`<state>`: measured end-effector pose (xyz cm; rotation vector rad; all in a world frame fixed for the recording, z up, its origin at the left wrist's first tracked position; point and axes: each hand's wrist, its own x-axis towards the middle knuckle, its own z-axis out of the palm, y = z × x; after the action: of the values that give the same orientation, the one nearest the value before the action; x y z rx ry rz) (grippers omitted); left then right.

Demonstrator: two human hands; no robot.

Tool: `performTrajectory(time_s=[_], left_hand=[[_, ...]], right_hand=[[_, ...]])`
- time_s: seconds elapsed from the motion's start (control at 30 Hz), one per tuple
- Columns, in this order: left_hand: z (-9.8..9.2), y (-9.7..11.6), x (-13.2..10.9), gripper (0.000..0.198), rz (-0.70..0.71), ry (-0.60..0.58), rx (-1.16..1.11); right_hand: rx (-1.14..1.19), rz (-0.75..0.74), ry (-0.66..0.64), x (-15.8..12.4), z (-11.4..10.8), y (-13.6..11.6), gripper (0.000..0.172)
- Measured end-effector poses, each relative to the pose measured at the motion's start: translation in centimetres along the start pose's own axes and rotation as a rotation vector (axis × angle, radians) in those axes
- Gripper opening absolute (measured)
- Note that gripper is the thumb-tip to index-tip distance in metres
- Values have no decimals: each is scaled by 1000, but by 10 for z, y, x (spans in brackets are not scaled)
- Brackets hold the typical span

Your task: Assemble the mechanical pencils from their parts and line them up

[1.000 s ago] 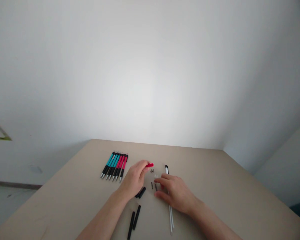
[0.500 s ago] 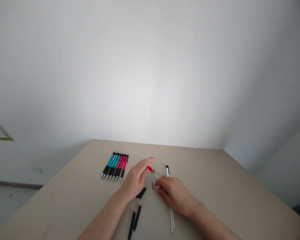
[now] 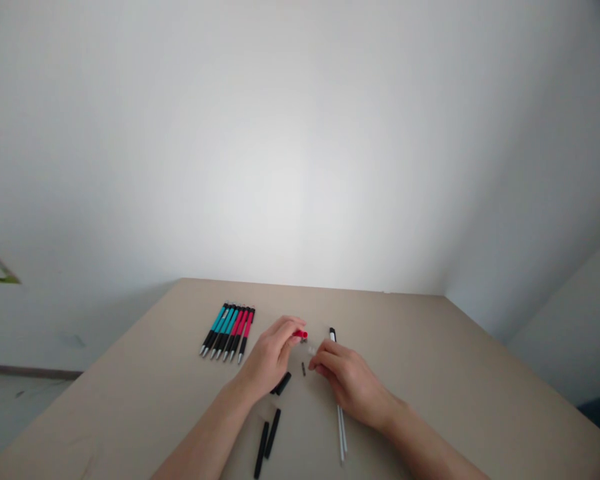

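Note:
My left hand [image 3: 270,353] is closed around a red pen barrel [image 3: 300,334], whose open end points right. My right hand [image 3: 347,377] hovers low over the table with thumb and fingers pinched together; anything between the fingertips is too small to make out. Just left of those fingertips lies a small dark spring [image 3: 303,369]. Tiny metal pieces [image 3: 304,341] and small clear pieces [image 3: 311,350] lie between the hands. Under my left wrist are short black grips [image 3: 283,384], partly hidden. White pen refills [image 3: 341,433] extend from beneath my right hand, with a black-and-white pen end [image 3: 333,334] beyond it.
A row of several turquoise and red pens [image 3: 229,332] with black grips lies at the left of the beige table [image 3: 405,333]. Two longer black tubes [image 3: 267,440] lie near the front. A white wall [image 3: 300,167] stands behind the table's far edge.
The red barrel in my left hand has turned from end-on to lying more sideways, pointing right. My right fingers have drawn closer together beside the spring. The view has shifted slightly.

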<state>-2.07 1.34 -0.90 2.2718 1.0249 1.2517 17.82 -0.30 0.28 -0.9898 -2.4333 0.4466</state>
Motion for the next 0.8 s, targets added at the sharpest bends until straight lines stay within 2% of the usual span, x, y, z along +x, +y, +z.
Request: performTrajectory(time_s=[0.2,0.3,0.43,0.57,0.8], left_hand=[[4,-5,-3,18,-91,-21,153],[4,-3,-3,18,-93,-83,151],[4,2,-3,20,-105,-153,129],[5,2,-4,20,-115,-161,116],[3,3,-3,18,-115,-186,108]], right_hand=[[82,-108,413,-1,-2,2,16],[61,-138,526,-2,-3,2,16],[41,-124,562,-3,-3,2,16],[33,-107,573,-2,-1,4,16],[48,-121,523,-1,0,3,16]])
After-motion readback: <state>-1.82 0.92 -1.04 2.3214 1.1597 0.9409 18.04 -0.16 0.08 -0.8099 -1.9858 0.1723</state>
